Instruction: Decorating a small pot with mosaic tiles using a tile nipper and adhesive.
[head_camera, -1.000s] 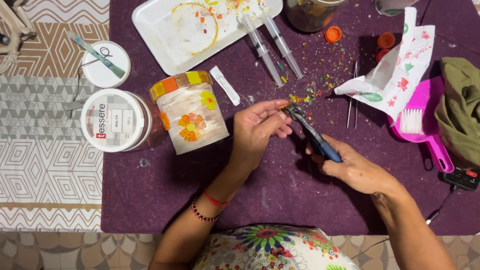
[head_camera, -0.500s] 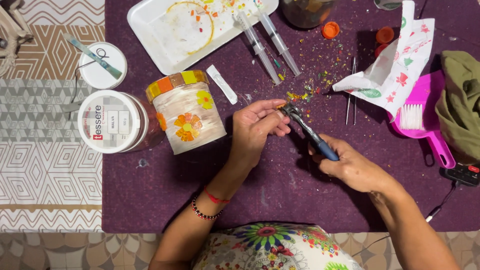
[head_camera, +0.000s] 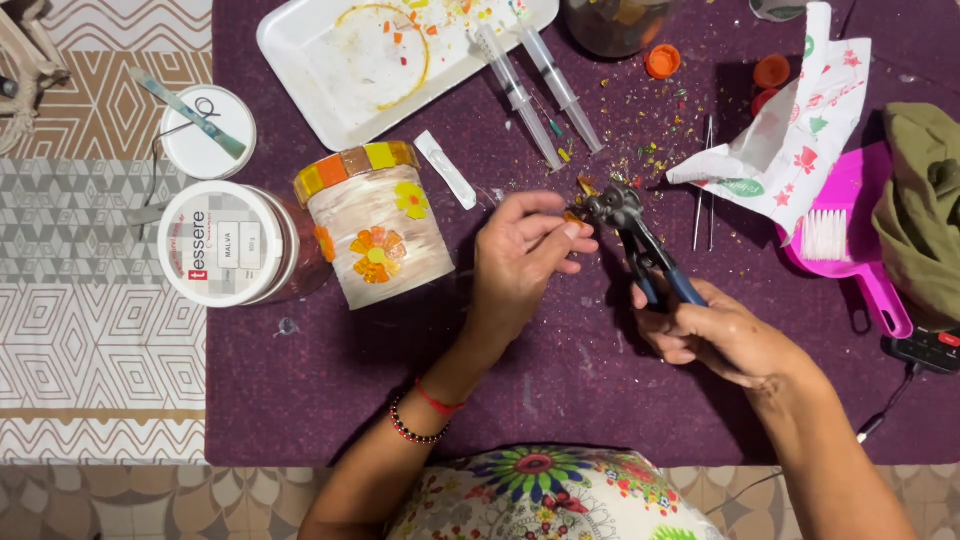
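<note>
Purple cloth (head_camera: 330, 400) is covering the table, and all the things are lying on it. Blue-handled nippers (head_camera: 640, 245) are being held in the right hand (head_camera: 715, 330), with the fingers closed around the two handles. The dark head of the nippers is being pointed up and away from the person, near the middle of the cloth. A tiny orange-brown piece (head_camera: 575, 215) is being pinched between the fingertips of the left hand (head_camera: 520, 250), right at the head of the nippers. Whether the piece is being touched by the nipper wheels cannot be told.

A decorated jar (head_camera: 375, 240) with yellow and orange flowers on it is lying on its side just left of the left hand. A round white tub (head_camera: 225, 245) is being kept beside the jar, and a white lid (head_camera: 208, 130) with a small tool on it is sitting above the tub. A white tray (head_camera: 340, 90) with colourful bits is resting at the top, and two syringes (head_camera: 535, 85) are lying across its edge. Small colourful crumbs (head_camera: 650, 125) are scattered above the nippers. A pink dustpan (head_camera: 860, 250) with a little brush is lying to the right, partly under a printed paper napkin (head_camera: 790, 130).
</note>
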